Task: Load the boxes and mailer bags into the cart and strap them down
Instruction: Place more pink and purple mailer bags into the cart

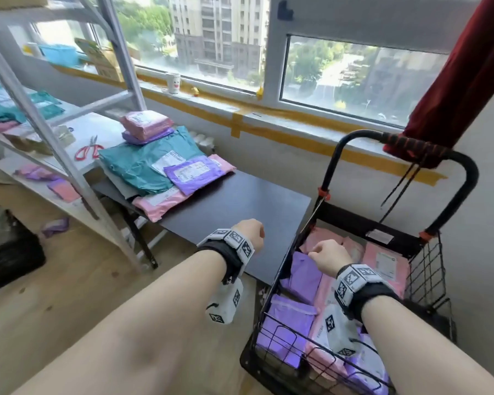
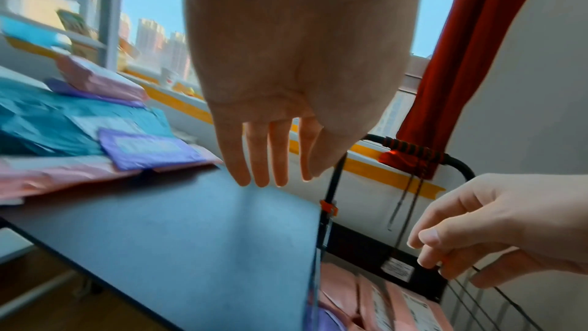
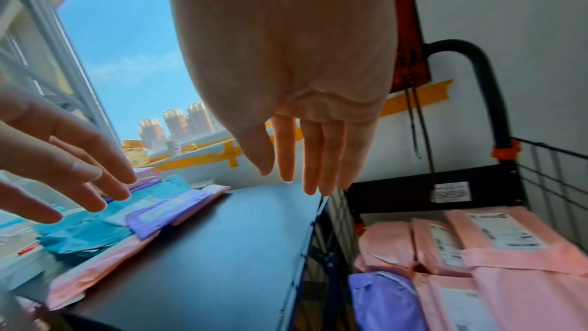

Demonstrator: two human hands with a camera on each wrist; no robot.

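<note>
hovering empty with loose fingers at lower centre, the left hand [image 1: 250,230] and right hand [image 1: 327,256] face soft, light, slippery-looking mailer bags [image 1: 166,169] stacked left on the tabletop [image 1: 240,206], best pinched by an edge, others filling the cart [image 1: 428,269] at right.

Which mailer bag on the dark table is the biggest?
The teal mailer bag at the table's far left end. It is the only teal one there; purple and pink bags overlap it and are clearly smaller.
</note>
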